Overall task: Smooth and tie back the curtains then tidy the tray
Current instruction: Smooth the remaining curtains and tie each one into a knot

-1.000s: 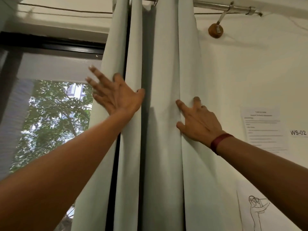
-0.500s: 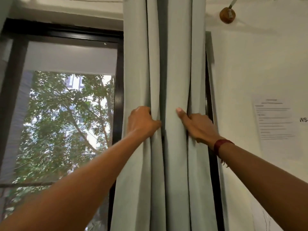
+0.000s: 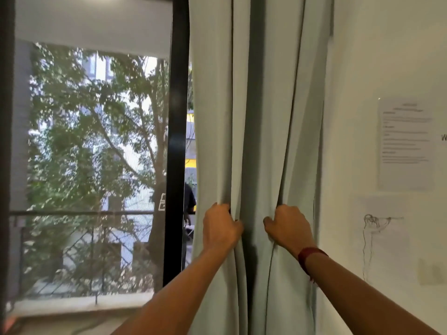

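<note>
— Two hands on the pale green curtain, both clenched. Left hand gripping a fold on the window side of the bundle, knuckles toward the camera. Right hand gripping a fold on the wall side, red wristband on that wrist.

— Any change from a second ago?

— Plenty. Flat, spread palms pressed on the cloth back then; curled fists full of fabric now. Half a second ago, right forefinger stretched out along a pleat; tucked in with the rest now. Lower in the view as well, and closer together than at the start.

— And the curtain itself?

— Hanging upright between the black window frame and the white wall, gathered into tight vertical pleats. Narrower than before, with more glass showing beside it. Rod and wooden bracket knob gone from the top of the view.

— Around it?

— Left of the frame, glass with a leafy tree outside, a metal railing low down, a pale sill along the bottom. Right, stuck to the wall, a printed sheet, text too blurred to read. Just below it, a drawing sheet with a thin line sketch, hard to make out.
</note>
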